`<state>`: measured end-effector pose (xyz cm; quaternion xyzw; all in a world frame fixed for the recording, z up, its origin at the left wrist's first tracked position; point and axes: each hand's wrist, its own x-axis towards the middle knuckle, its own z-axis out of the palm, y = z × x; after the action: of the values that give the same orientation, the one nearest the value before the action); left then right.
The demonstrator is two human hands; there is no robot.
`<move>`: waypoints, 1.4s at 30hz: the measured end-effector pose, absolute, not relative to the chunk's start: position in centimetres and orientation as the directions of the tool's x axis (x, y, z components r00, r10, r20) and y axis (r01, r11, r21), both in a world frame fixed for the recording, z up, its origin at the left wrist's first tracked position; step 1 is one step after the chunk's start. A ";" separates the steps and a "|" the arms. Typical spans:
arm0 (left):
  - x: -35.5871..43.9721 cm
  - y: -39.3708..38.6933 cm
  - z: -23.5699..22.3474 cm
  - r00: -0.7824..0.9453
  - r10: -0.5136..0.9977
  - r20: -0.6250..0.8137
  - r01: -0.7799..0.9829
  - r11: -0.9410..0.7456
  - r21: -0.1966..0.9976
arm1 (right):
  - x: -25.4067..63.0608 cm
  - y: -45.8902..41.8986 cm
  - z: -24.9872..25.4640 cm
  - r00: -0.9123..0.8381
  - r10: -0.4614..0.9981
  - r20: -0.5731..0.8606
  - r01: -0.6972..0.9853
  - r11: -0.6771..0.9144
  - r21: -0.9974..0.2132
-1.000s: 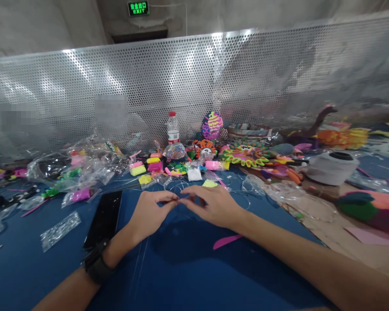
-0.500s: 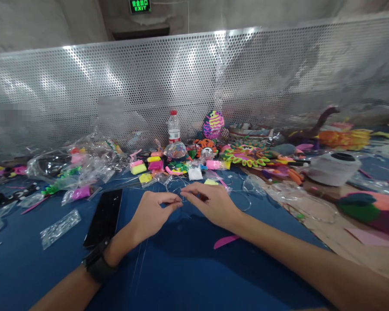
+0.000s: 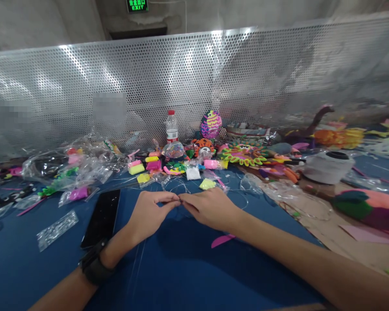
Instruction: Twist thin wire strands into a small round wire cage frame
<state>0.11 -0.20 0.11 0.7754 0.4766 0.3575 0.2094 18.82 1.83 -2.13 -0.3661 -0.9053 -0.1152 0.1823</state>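
My left hand [image 3: 151, 214] and my right hand [image 3: 212, 209] meet over the blue table, thumb and forefinger of each pinched together, with the fingertips touching. A thin clear line [image 3: 246, 201] curves in loops behind the fingers and seems to run into both pinches. Whatever else sits between the fingertips is too small to make out. Just below my right wrist lies a pink plastic knife [image 3: 223, 240]. To the left of my left hand is a black phone [image 3: 102, 218], partly behind my wrist with its dark watch [image 3: 97, 263].
Bags of coloured clay [image 3: 192, 173], a red-capped bottle [image 3: 172, 127] and clay figures [image 3: 244, 153] line the back, before a perforated metal screen [image 3: 149, 77]. A white spool [image 3: 327, 167] stands on cardboard [image 3: 314, 226] at right. Clear packets [image 3: 57, 230] lie at left.
The fingertips of both hands have come closer together and now touch; my right fingers have lowered and closed more tightly. The whole view has shifted slightly.
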 end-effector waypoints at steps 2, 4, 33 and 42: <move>0.1 -0.2 0.1 0.308 0.882 0.355 0.593 -0.470 0.653 | 18.7 1.8 -2.0 -0.678 0.632 0.376 0.707 0.700 0.098; 0.1 -0.2 0.2 0.309 0.880 0.359 0.587 -0.474 0.657 | 18.7 1.8 -2.1 -0.673 0.628 0.390 0.711 0.695 0.107; -0.1 0.4 -0.2 0.228 0.931 0.285 0.350 -0.351 0.868 | 17.1 1.8 -3.3 -0.379 0.866 0.326 0.334 0.457 -0.825; 0.2 -0.1 0.1 0.207 0.920 0.333 0.418 -0.391 0.820 | 17.5 1.8 -3.3 -0.403 0.793 0.456 0.482 0.608 -0.630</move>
<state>0.19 -0.12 0.06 0.7183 0.4655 0.4238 0.2962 17.45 1.83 -3.34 -0.3926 -0.8123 0.2045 0.3798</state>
